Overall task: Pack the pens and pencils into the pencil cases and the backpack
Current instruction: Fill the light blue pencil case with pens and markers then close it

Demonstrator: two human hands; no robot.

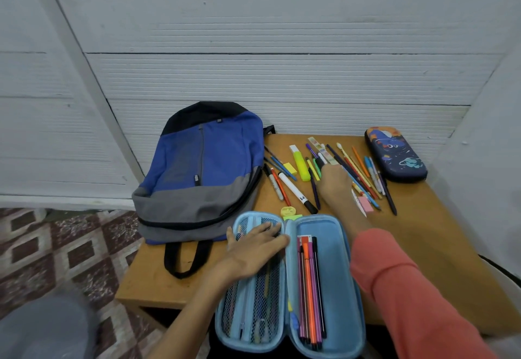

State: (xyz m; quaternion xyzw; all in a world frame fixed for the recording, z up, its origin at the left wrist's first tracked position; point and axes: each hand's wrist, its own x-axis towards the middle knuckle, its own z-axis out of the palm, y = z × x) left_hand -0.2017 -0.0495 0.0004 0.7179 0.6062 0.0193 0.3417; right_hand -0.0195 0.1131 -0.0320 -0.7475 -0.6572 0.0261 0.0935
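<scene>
The open pencil case (335,260), light blue inside, lies flat at the near edge of the tabletop (437,231). Its right half holds a row of thin coloured pens (310,288) side by side; its left half is a mesh pocket with a few items showing through. The left hand (253,251) rests on that mesh with its fingers straight and spread.

Just beyond the case lie a yellow sharpener (289,212), a white marker (296,189) and a yellow highlighter (300,165). Beyond it and to the right is a spread of loose pens and pencils (355,171) with a pink eraser (365,204) at its near end. The right hand (335,184), in an orange sleeve (408,288), reaches over this spread with its back to the camera; its fingers are hidden, so I cannot tell whether it grips anything.

Farther right of the spread sits a closed dark pencil case (397,155). Beyond the open case to the left lies the blue and grey backpack (203,167), zipped.
</scene>
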